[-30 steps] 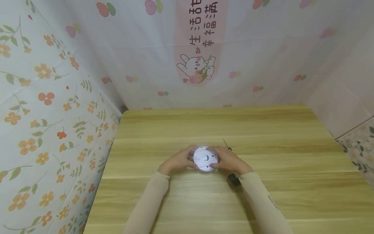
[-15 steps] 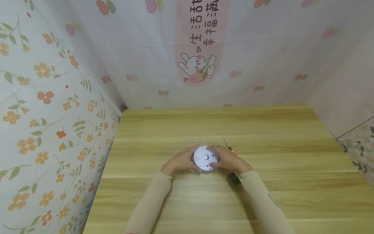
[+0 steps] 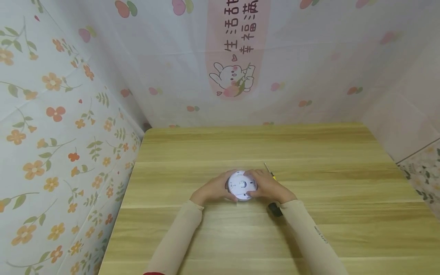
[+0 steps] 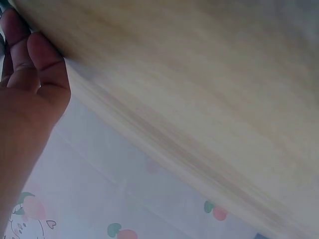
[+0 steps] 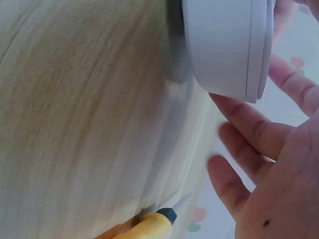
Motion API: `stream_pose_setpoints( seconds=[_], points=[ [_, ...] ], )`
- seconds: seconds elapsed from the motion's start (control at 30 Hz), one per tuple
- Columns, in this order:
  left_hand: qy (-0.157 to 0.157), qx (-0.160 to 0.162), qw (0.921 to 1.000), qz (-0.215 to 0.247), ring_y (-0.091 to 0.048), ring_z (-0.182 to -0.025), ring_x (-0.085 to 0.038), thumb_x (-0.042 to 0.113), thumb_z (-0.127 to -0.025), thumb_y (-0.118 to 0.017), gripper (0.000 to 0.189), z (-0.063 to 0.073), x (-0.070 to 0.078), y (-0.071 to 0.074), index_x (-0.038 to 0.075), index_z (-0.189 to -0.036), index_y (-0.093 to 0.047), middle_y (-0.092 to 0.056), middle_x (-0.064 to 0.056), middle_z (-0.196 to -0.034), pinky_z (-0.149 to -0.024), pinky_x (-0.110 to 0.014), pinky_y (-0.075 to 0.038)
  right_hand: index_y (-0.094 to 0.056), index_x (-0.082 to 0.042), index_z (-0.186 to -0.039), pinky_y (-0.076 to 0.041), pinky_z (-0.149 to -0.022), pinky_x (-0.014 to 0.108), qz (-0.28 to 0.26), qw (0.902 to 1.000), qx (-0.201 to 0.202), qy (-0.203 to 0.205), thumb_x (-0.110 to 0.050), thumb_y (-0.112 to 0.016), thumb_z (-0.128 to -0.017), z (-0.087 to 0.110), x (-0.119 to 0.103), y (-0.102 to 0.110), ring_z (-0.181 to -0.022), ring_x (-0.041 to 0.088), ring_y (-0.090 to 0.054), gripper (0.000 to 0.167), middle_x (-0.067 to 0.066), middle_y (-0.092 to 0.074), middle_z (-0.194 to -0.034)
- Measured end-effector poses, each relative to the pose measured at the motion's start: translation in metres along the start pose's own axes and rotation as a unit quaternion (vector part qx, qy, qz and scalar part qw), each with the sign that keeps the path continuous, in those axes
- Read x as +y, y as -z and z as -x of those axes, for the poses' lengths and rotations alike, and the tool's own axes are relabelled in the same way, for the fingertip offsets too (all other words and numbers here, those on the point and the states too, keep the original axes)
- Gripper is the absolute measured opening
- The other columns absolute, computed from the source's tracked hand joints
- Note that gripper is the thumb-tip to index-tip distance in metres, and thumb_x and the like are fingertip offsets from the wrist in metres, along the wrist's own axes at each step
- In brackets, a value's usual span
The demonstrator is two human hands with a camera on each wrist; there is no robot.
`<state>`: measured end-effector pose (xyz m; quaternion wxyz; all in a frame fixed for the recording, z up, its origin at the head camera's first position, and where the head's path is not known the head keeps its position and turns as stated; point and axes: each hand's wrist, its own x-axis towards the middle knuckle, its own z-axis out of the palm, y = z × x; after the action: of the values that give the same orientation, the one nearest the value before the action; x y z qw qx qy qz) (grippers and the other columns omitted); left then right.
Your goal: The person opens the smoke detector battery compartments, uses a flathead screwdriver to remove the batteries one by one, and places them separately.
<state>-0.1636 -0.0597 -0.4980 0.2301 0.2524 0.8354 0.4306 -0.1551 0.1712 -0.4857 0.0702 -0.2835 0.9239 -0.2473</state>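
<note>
Both hands hold a round white device (image 3: 241, 186) over the middle of the table. It looks like a smoke detector, with its printed flat face turned up. My left hand (image 3: 219, 188) grips it from the left side; the left wrist view has that hand (image 4: 30, 74) at its left edge, with the device almost wholly out of frame. From the right, my right hand (image 3: 268, 186) grips the rim, thumb and fingers on its near and far edges. The right wrist view shows the device's smooth white side (image 5: 224, 47) between thumb and fingers, raised off the wood.
A screwdriver with a yellow and black handle (image 5: 149, 226) lies on the wooden table (image 3: 206, 244). Its metal shaft (image 3: 266, 167) points away, and my right forearm partly covers its handle. Patterned cloth (image 3: 165, 68) hangs behind the table and at its left.
My left hand has shifted slightly to the right and changed its hold on the device's rim. The device and my right hand stay nearly in place.
</note>
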Motion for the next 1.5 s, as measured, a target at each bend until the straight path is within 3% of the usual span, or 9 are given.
stream_pose_setpoints(
  seconds=[0.17, 0.5, 0.87, 1.13, 1.5],
  points=[
    [-0.004, -0.005, 1.0000, 0.007, -0.043, -0.132, -0.017, 0.023, -0.066, -0.088, 0.103, -0.0021, -0.0021, -0.0012, 0.021, -0.151, -0.030, -0.041, -0.001, -0.150, -0.113, -0.040, -0.032, -0.052, -0.004, -0.121, -0.024, -0.104, 0.064, -0.007, 0.9996, -0.007, -0.027, -0.025, -0.079, -0.072, -0.0006, -0.0040, 0.0002, -0.126, 0.044, -0.037, 0.059, 0.021, -0.053, -0.128],
    [0.015, 0.000, 0.9997, 0.017, -0.046, -0.128, -0.013, 0.025, -0.064, -0.089, 0.101, -0.0002, -0.0045, -0.0045, 0.031, -0.149, -0.033, -0.044, 0.006, -0.148, -0.112, -0.039, -0.033, -0.050, -0.002, -0.121, -0.020, -0.107, 0.062, -0.035, 0.9987, -0.008, -0.035, -0.025, -0.080, -0.072, 0.0021, -0.0052, -0.0042, -0.128, 0.042, -0.035, 0.063, 0.020, -0.050, -0.129],
    [0.013, -0.006, 0.9998, 0.010, -0.046, -0.129, -0.012, 0.027, -0.065, -0.089, 0.102, -0.0016, -0.0072, -0.0050, 0.032, -0.149, -0.032, -0.044, 0.007, -0.147, -0.112, -0.038, -0.034, -0.051, -0.002, -0.121, -0.025, -0.105, 0.061, -0.005, 0.9998, -0.001, -0.017, -0.027, -0.081, -0.071, 0.0034, -0.0043, -0.0048, -0.127, 0.038, -0.038, 0.063, 0.018, -0.054, -0.129],
    [0.013, -0.006, 0.9997, 0.018, -0.046, -0.128, -0.012, 0.026, -0.065, -0.089, 0.100, -0.0009, -0.0055, -0.0028, 0.030, -0.149, -0.033, -0.045, 0.006, -0.146, -0.111, -0.038, -0.035, -0.052, -0.007, -0.126, -0.027, -0.100, 0.058, -0.013, 0.9999, -0.007, -0.008, -0.026, -0.079, -0.074, 0.0044, -0.0035, -0.0014, -0.128, 0.036, -0.037, 0.062, 0.016, -0.051, -0.132],
    [0.006, -0.003, 0.9999, 0.012, -0.046, -0.129, -0.013, 0.026, -0.065, -0.089, 0.101, -0.0029, -0.0060, -0.0022, 0.027, -0.149, -0.032, -0.045, 0.005, -0.146, -0.111, -0.037, -0.035, -0.055, -0.007, -0.125, -0.024, -0.107, 0.062, 0.029, 0.9995, -0.003, 0.009, -0.029, -0.080, -0.074, 0.0006, -0.0019, 0.0019, -0.127, 0.034, -0.040, 0.061, 0.011, -0.056, -0.128]
  ],
)
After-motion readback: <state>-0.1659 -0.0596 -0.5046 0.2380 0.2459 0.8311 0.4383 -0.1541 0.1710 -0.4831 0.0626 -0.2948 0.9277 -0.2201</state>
